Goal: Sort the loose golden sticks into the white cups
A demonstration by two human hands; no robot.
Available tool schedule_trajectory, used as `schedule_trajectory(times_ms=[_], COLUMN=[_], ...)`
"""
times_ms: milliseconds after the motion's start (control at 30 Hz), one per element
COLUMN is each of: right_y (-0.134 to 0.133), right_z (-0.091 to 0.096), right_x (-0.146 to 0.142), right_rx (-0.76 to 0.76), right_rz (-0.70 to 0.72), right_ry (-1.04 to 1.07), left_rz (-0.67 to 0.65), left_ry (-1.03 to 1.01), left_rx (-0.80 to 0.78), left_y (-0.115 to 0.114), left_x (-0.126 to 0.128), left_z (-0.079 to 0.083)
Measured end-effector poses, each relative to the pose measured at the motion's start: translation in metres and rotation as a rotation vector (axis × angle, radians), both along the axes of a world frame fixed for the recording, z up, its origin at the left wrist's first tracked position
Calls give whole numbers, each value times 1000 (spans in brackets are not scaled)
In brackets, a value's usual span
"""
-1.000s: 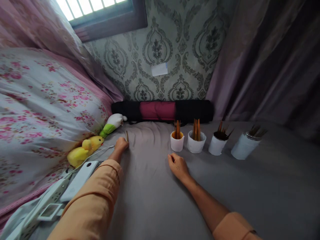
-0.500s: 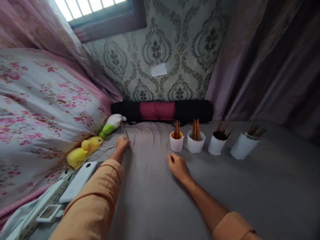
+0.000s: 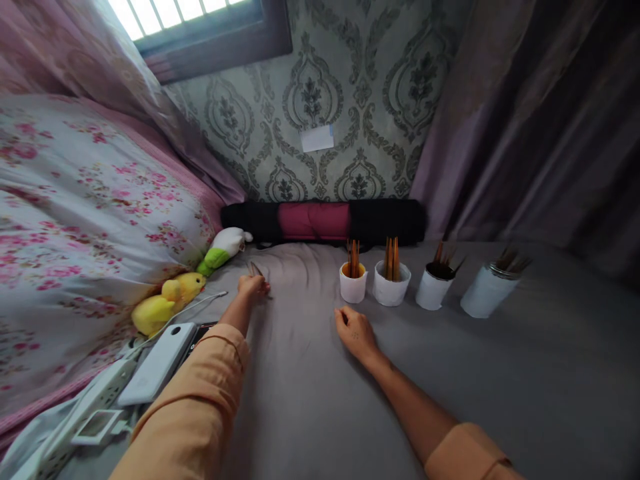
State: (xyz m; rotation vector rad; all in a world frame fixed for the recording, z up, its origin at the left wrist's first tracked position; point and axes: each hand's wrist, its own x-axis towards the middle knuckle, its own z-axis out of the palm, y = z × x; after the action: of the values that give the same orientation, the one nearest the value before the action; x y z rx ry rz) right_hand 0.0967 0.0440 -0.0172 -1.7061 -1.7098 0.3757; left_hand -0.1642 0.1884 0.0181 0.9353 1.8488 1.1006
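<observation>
My left hand [image 3: 253, 286] is stretched out over the grey sheet [image 3: 310, 400], fingers pinched on a thin stick [image 3: 255, 269] that points up and away. My right hand [image 3: 354, 331] rests on the sheet with loosely curled fingers and nothing visible in it, just in front of the leftmost white cup [image 3: 353, 283]. Several white cups stand in a row, each holding thin brown sticks: a second cup [image 3: 391, 286], a third cup [image 3: 431, 288], and a tilted jar [image 3: 482, 291] at the right.
A floral duvet [image 3: 90, 220] fills the left side, with a yellow plush duck [image 3: 167, 302] and a green-white plush [image 3: 223, 248] at its edge. A white power bank [image 3: 159, 362], cable and power strip [image 3: 75, 417] lie near left. A black-and-red roll [image 3: 320, 221] lies against the wall.
My left hand has moved a little to the right with the stick, which now tilts more. My right hand has stayed put.
</observation>
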Motion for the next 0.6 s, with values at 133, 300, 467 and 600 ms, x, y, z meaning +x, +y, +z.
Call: schedule_trajectory(times_ms=[133,300,467,600], right_y=[0,0,-1,-1], right_z=[0,0,2,1], right_x=[-1,0,-1,-1], right_rx=[4,-4,-9,-14], right_rz=[-2,2,-5,-11], right_ry=[8,16,12,10], left_rz=[31,42,44,37], left_ry=[-153,-293,-379,-432], left_rx=[3,36,60,89], left_y=[-7,-15,-22,-28], left_x=[11,21,28,34], left_z=[0,-3,-5,-5])
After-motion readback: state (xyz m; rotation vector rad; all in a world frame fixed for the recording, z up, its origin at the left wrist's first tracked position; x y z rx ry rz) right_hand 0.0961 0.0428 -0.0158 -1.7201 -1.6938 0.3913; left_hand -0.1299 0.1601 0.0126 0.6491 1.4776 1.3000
